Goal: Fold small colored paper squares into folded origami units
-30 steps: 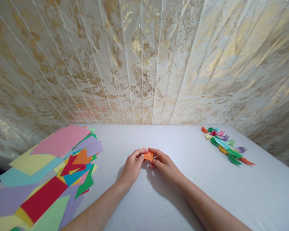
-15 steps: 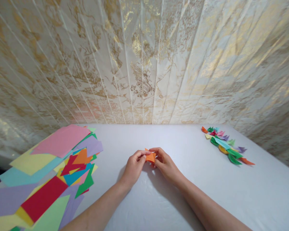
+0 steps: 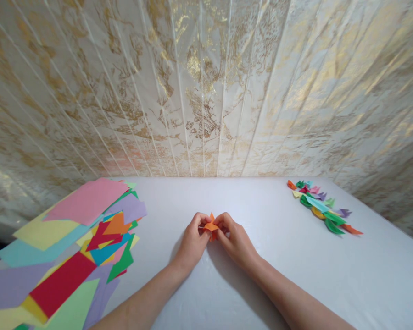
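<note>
Many coloured sheets (image 3: 62, 284) lie left, folded paper figures (image 3: 334, 217) far right, on a white table (image 3: 179, 197).
Between them sits the orange paper (image 3: 211, 226), partly covered; unlike half a second ago, its points splay apart, one towards the far side. Left hand (image 3: 192, 241) and right hand (image 3: 237, 240) pinch its opposite sides closely.

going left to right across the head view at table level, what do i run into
Spread of coloured paper sheets, left hand, folded orange paper, right hand, cluster of small folded paper pieces.

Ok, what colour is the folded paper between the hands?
Orange; the folded paper shows best in the head view.
</note>
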`<state>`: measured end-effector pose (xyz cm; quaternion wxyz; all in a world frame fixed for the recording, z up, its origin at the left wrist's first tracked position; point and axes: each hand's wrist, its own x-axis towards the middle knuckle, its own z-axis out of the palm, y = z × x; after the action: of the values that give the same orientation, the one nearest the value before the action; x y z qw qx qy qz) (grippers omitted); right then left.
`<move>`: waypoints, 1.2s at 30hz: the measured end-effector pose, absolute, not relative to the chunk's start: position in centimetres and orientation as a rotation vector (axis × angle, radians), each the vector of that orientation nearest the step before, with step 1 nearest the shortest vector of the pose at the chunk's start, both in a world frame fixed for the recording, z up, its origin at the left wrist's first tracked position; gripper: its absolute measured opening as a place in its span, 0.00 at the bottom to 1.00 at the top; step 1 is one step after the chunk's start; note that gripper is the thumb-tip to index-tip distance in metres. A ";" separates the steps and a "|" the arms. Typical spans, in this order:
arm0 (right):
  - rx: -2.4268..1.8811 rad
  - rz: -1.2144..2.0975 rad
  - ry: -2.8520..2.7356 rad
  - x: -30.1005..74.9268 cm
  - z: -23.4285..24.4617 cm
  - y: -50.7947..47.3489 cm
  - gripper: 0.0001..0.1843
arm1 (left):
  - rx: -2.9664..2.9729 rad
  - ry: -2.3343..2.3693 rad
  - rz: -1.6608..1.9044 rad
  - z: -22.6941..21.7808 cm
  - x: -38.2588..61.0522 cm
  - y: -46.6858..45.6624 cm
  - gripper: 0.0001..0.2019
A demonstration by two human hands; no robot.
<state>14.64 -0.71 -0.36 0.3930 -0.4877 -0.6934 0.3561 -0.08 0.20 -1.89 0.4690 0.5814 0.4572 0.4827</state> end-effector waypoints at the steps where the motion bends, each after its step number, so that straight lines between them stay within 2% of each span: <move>1: -1.244 0.891 -1.780 14.6 -0.3 -0.8 0.07 | 1.422 1.122 1.193 -1.9 -0.1 0.2 0.03; 10: -1.173 1.065 -1.720 14.4 0.1 -1.0 0.02 | 1.434 1.192 1.194 -1.7 -0.1 0.0 0.03; 15: -1.119 1.116 -1.662 14.5 -0.3 -0.8 0.10 | 1.443 1.223 1.182 -1.2 -0.1 -0.1 0.09; 18: -1.104 1.136 -1.624 14.6 -0.8 -0.5 0.11 | 1.459 1.244 1.194 -1.0 -0.1 -0.1 0.09; 26: -1.049 1.278 -1.529 14.5 -1.6 -0.2 0.09 | 1.449 1.213 1.156 -1.0 0.0 -0.2 0.10; 36: -1.071 1.250 -1.545 14.5 -1.7 0.0 0.04 | 1.424 1.220 1.136 -1.1 -0.1 -0.1 0.09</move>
<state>14.46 0.03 -1.72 0.4277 -0.4286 -0.6187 0.5005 -0.08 -0.14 -1.10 0.4568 0.5777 0.4951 0.4610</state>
